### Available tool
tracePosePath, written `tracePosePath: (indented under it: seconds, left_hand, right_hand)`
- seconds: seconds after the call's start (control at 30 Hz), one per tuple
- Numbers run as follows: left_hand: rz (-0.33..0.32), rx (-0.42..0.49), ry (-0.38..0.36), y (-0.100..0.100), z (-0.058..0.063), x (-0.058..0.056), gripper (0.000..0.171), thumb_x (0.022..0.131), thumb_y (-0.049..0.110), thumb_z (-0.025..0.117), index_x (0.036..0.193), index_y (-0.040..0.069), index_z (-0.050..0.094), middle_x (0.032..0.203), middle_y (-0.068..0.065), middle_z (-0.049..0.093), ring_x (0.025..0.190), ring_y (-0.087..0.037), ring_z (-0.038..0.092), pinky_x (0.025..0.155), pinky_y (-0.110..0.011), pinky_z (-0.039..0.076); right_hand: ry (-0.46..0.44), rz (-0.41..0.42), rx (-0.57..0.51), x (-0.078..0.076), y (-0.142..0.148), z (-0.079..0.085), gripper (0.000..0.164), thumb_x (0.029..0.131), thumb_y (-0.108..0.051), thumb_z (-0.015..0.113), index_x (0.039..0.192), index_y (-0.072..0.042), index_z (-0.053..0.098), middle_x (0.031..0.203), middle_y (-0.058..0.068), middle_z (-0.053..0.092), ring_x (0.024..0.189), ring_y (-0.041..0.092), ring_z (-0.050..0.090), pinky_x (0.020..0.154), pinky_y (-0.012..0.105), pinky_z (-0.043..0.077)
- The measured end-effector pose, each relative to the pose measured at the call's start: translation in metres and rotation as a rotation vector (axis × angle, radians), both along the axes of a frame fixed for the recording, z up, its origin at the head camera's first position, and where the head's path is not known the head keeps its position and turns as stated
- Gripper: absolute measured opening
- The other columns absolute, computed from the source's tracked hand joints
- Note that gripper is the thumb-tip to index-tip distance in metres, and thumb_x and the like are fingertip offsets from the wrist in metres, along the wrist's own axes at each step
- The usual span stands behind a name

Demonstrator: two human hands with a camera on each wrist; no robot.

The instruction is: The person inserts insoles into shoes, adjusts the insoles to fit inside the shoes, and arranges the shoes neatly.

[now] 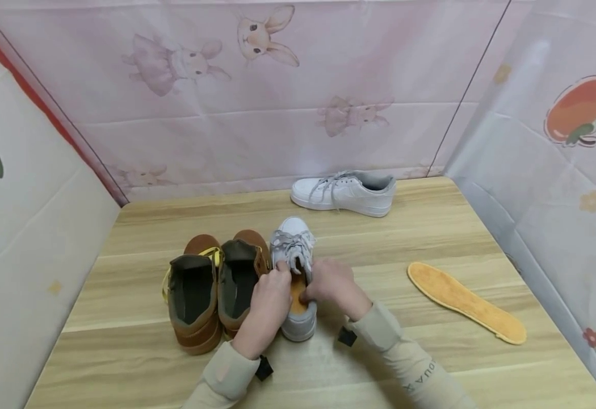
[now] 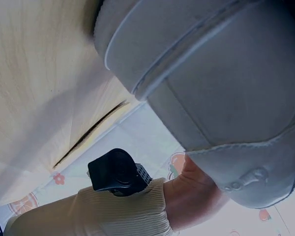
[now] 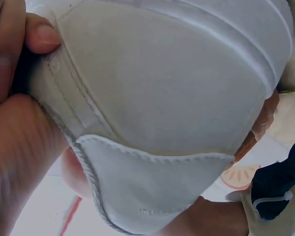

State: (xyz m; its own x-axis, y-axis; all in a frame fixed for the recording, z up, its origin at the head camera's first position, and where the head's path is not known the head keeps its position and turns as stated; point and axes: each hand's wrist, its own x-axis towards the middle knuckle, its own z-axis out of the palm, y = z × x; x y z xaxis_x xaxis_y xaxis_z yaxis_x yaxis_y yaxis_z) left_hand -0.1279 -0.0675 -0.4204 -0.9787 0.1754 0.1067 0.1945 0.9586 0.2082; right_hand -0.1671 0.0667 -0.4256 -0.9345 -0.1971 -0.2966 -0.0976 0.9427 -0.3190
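A white sneaker with grey laces stands on the table, toe pointing away from me. An orange insole lies inside it, partly hidden by the hands. My left hand grips the sneaker's left side, thumb up by the collar near the laces. On the opposite side, my right hand holds the collar, its thumb reaching into the opening over the insole. The right wrist view has a right fingertip against the white upper. In the left wrist view, the sneaker's heel fills the upper right.
Two brown shoes with yellow laces stand side by side just left of the sneaker. A second white sneaker lies crosswise by the back wall. Off to the right, a loose orange insole rests on the wooden table.
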Motion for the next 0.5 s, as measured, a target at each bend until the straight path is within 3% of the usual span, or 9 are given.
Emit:
tracePosePath:
  seconds: [0.23,0.37,0.5]
  left_hand:
    - [-0.009,0.008,-0.007,0.0,0.006,-0.001,0.024,0.08,0.009,0.068,0.094,-0.003,0.052,0.073,-0.016,0.062,0.061,-0.029,0.062,0.047,-0.036,0.047]
    - [0.023,0.11,-0.065,-0.003,0.012,0.0,0.014,0.087,0.01,0.059,0.09,-0.003,0.058,0.073,-0.016,0.06,0.061,-0.03,0.061,0.045,-0.035,0.045]
    - [0.013,0.154,-0.081,-0.006,0.023,0.003,0.016,0.089,0.011,0.057,0.078,0.0,0.061,0.068,-0.014,0.057,0.059,-0.029,0.059,0.044,-0.034,0.044]
  right_hand:
    - [0.059,-0.006,-0.059,0.003,0.002,-0.002,0.039,0.064,-0.046,0.077,0.069,-0.014,0.055,0.068,0.003,0.056,0.061,0.019,0.052,0.046,0.035,0.041]
    - [0.115,0.058,-0.116,0.005,0.007,-0.004,0.035,0.075,-0.045,0.068,0.063,-0.016,0.052,0.061,-0.001,0.052,0.055,0.016,0.049,0.044,0.033,0.039]
    - [0.136,0.134,-0.182,0.008,0.015,-0.003,0.035,0.08,-0.04,0.063,0.06,-0.017,0.047,0.054,-0.005,0.044,0.048,0.012,0.041,0.042,0.029,0.034]
